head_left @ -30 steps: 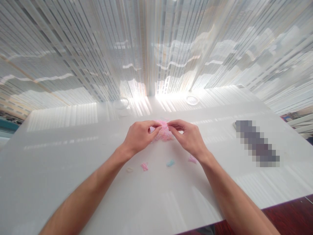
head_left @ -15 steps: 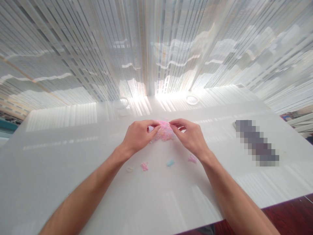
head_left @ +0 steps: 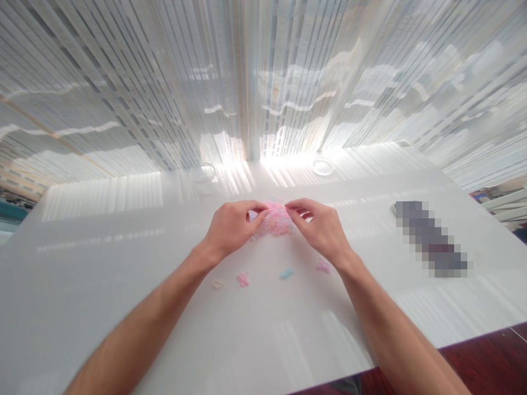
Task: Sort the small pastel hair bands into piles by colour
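Note:
A loose pile of thin pink and multicoloured bands (head_left: 275,225) lies at the middle of the white table (head_left: 164,318). Over its left side my left hand (head_left: 234,227) pinches thumb to forefinger on a pink strand. My right hand (head_left: 319,225) does the same from the right, its fingertips just apart from the left ones. Nearer to me lie small separate bunches: a cream one (head_left: 217,284), a pink one (head_left: 242,279), a light blue one (head_left: 286,273) and a purple one (head_left: 323,265) close to my right wrist.
A clear round container (head_left: 203,178) stands at the back left, and a clear round lid (head_left: 323,167) lies at the back right. A pixelated dark oblong object (head_left: 432,238) rests on the right. Striped sheer curtains (head_left: 247,82) hang behind the table.

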Demonstrator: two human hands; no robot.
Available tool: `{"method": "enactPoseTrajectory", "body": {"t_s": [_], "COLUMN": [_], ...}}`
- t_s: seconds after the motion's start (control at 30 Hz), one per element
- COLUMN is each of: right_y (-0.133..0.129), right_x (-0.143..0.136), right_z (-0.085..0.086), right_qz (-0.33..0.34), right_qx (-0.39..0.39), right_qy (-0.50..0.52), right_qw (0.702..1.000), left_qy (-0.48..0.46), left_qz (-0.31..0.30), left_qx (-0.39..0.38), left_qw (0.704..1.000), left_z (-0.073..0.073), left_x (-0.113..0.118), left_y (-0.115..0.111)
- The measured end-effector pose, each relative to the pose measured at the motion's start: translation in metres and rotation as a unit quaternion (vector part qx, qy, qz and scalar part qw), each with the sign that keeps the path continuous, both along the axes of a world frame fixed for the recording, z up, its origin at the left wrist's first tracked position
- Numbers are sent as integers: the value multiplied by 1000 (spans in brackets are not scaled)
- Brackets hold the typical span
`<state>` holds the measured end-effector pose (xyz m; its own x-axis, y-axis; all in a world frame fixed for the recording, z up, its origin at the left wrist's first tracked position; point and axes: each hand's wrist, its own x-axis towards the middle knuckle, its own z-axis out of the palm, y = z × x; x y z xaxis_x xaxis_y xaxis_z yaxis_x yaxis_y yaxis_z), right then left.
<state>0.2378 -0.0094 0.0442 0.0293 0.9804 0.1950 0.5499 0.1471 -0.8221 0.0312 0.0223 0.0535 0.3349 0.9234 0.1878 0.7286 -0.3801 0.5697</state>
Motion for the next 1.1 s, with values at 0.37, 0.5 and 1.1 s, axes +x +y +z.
{"method": "enactPoseTrajectory", "body": {"t_s": [0.37,0.5,1.1], "right_y": [0,-1,-3], "right_x": [0,0,-2], "right_z": [1,3,7], "right_qz": [-6,8,44], "right_qx": [-7,-17,-16], "right_qy": [7,29,43], "right_qw": [1000,999,998], "left_qy": [-9,-19,-86], "left_qz": [-15,-24,-10], "left_qx": [-9,-12,-57], "left_qw": [1000,999,995], "left_z": [-1,0,8], "left_x": [1,3,5], "left_y": [-2,-4,-4]}}
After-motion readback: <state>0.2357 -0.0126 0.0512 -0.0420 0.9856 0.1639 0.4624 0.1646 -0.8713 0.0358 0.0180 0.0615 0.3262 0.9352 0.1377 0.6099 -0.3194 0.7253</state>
